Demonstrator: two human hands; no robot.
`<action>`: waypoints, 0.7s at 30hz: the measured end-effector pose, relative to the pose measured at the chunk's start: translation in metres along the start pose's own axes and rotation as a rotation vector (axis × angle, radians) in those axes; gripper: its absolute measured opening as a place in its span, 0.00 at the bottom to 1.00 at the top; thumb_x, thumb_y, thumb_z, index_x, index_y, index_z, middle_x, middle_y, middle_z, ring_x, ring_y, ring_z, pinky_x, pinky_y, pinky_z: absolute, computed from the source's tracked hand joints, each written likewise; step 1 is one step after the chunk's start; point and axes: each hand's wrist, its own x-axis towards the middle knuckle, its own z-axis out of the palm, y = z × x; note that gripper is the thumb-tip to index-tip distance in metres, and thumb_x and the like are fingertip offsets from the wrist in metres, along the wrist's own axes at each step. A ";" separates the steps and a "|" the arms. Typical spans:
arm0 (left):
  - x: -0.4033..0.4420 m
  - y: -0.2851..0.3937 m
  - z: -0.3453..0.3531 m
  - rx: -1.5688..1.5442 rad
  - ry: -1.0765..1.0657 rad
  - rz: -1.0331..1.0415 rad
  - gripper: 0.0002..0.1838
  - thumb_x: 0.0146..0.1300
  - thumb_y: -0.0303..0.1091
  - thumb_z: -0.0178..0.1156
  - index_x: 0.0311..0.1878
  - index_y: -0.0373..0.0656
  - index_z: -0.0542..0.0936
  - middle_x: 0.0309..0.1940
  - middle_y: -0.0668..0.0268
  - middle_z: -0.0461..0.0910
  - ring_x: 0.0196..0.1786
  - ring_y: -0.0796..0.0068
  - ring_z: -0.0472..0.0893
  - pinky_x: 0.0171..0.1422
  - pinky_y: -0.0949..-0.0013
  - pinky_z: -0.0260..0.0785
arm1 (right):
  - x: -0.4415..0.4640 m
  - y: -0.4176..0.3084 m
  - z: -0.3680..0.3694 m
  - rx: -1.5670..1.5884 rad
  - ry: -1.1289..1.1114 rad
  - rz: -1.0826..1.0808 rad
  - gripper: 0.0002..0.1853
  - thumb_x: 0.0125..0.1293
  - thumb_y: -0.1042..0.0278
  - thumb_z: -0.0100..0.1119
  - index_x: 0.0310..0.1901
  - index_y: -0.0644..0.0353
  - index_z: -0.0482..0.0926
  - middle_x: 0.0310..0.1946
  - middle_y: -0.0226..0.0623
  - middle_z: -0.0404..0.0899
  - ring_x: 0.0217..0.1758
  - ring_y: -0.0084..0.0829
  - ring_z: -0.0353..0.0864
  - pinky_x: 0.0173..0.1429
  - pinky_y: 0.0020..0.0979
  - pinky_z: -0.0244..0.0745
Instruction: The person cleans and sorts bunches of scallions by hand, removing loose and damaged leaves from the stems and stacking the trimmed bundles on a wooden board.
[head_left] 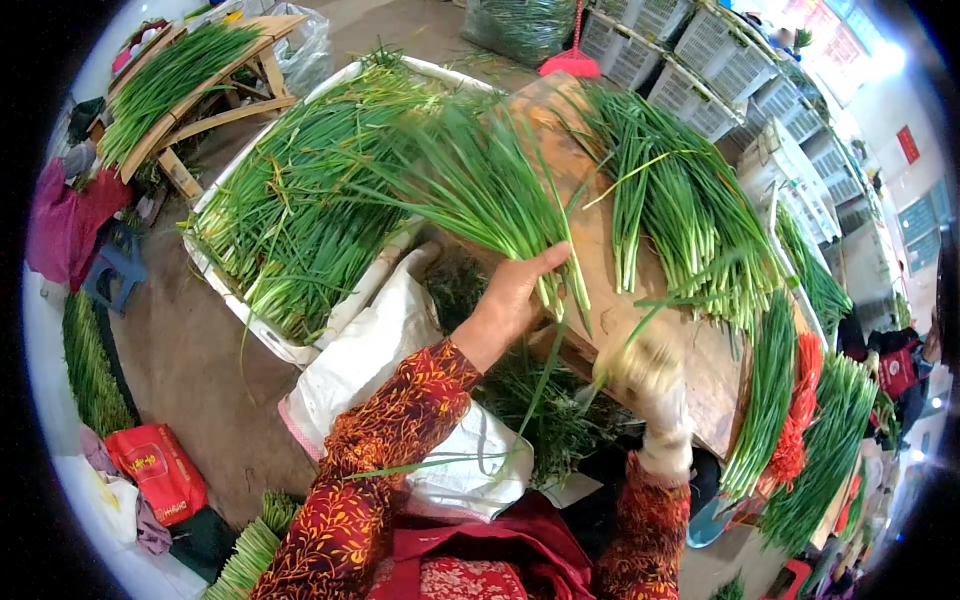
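My left hand (515,300) is closed around the pale stem ends of a bunch of garlic chives (480,190), whose green leaves fan up and to the left. My right hand (645,370), in a pale glove, is smeared by motion over the near edge of the wooden board (690,370). Loose chive blades show beside the glove, but whether its fingers grip them cannot be made out. Sorted chives (690,220) lie on the board's right part. Left of the bunch, a white-rimmed crate (270,340) is heaped with loose chives (310,190).
A white sack (370,350) drapes below the crate, beside fallen trimmings (550,410). Red ties (800,400) hang at the right between chive bundles (825,450). White crates (725,60) and a red broom (571,62) stand behind. A red bag (157,473) sits lower left.
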 end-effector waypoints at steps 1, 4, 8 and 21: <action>-0.004 0.006 0.005 0.035 0.057 0.028 0.08 0.55 0.33 0.63 0.37 0.44 0.77 0.29 0.72 0.77 0.28 0.80 0.76 0.30 0.75 0.70 | -0.013 -0.001 -0.003 -0.129 -0.239 0.196 0.09 0.58 0.66 0.59 0.34 0.63 0.78 0.26 0.30 0.78 0.26 0.17 0.71 0.32 0.20 0.68; -0.006 0.004 0.007 0.092 0.023 0.086 0.08 0.54 0.32 0.63 0.37 0.43 0.77 0.28 0.71 0.77 0.27 0.80 0.76 0.29 0.76 0.69 | -0.024 0.005 -0.007 -0.876 -0.180 -0.076 0.11 0.56 0.62 0.61 0.36 0.61 0.79 0.26 0.30 0.77 0.26 0.21 0.72 0.35 0.23 0.68; -0.009 -0.005 0.013 0.205 0.006 0.061 0.09 0.54 0.32 0.63 0.37 0.42 0.77 0.28 0.71 0.77 0.27 0.80 0.76 0.28 0.76 0.69 | 0.020 -0.014 -0.014 -0.724 0.236 -0.108 0.15 0.57 0.59 0.60 0.41 0.61 0.78 0.30 0.40 0.80 0.30 0.31 0.78 0.36 0.27 0.70; -0.011 0.004 0.019 0.478 -0.145 0.136 0.11 0.56 0.39 0.62 0.32 0.41 0.74 0.19 0.72 0.73 0.22 0.82 0.73 0.26 0.79 0.66 | 0.044 0.015 -0.004 -0.176 0.224 0.079 0.14 0.65 0.58 0.51 0.39 0.61 0.77 0.19 0.25 0.74 0.18 0.12 0.62 0.23 0.14 0.56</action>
